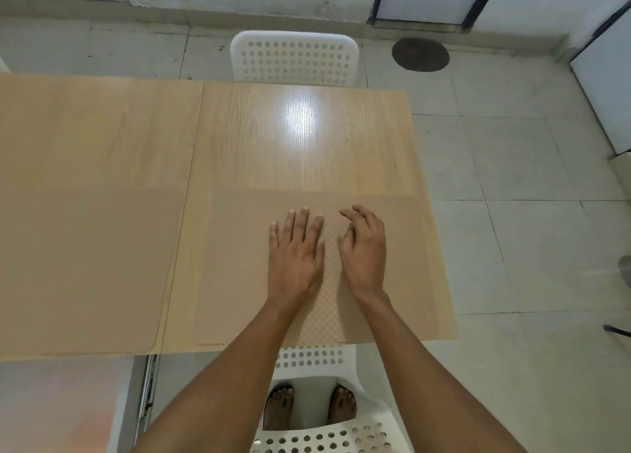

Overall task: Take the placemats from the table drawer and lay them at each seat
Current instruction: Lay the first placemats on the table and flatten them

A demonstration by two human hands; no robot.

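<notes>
A tan placemat (239, 264) lies flat on the near right part of the wooden table (300, 145), in front of the near chair. My left hand (295, 251) rests flat on this mat with straight fingers. My right hand (363, 247) is beside it over the same mat, fingers loosely curled and holding nothing. A second tan placemat (85, 264) lies flat on the near left part of the table. The open drawer (68, 404) shows below the table's near left edge.
A white perforated chair (293, 59) stands at the table's far side. Another white chair (317, 360) sits under the near edge, with my feet on the floor by it. Tiled floor spreads to the right; a round dark floor cover (420, 54) lies far right.
</notes>
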